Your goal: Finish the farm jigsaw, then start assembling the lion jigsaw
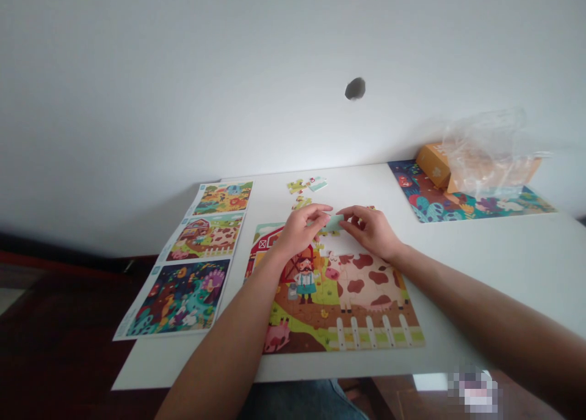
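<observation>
Both hands meet over the far part of the farm puzzle [332, 310], fingers and thumbs curled toward each other. The left hand [303, 228] hangs over the barn side and the right hand [368, 228] above the cow's back, with a pale green piece [336, 223] between their fingertips. From my remote view I can't tell whether either one is truly pinching it.

Working across from the left, I see a printed sheet [232, 237] with three pictures lying on the white table [480, 267]; its middle picture shows this same farm scene. In the centre lies the puzzle itself, and I judge it mostly built: pig, farmer, cow and fence are joined along the near side, and the barn stands at the left. What looks unfinished is the far strip, where bare white shows between barn and cow. Past the hands, a few loose pieces [296, 187] lie on the far side of the table, so I take those as left to place; the hands hide part of that edge from me.

At the far right, a dark forest picture [494, 207] lies flat, bearing an orange box [433, 163] and a crumpled clear bag [489, 154].
</observation>
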`<state>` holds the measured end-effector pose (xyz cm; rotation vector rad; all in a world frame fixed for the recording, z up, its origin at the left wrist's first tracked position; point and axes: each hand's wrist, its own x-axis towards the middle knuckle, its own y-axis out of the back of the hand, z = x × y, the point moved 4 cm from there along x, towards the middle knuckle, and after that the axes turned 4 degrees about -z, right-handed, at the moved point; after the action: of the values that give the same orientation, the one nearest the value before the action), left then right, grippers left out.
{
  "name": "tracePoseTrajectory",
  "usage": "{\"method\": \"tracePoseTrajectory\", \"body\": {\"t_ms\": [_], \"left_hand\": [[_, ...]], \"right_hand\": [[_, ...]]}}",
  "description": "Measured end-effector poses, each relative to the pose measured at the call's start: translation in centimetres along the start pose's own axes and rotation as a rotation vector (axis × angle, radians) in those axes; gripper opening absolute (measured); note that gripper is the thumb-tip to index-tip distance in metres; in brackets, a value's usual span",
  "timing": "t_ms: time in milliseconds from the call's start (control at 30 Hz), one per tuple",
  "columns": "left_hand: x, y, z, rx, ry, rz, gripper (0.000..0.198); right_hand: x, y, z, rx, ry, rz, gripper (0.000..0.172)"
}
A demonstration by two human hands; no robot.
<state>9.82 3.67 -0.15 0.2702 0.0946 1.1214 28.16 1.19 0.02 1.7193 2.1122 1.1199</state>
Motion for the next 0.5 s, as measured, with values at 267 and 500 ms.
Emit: {"method": "tracePoseTrajectory", "body": {"t_ms": [267, 500], "left_hand": [[0.4, 2.2, -1.0, 0.406, -0.180, 0.143, 0.022], [0.2, 1.7, -1.3, 0.788, -0.355, -0.019, 0.023]], "right_hand": [[0.0, 0.5, 0.7, -0.069, -0.004, 0.012, 0.035], [-0.1, 1.2, 0.9, -0.142, -0.052, -0.004, 0.026]]}}
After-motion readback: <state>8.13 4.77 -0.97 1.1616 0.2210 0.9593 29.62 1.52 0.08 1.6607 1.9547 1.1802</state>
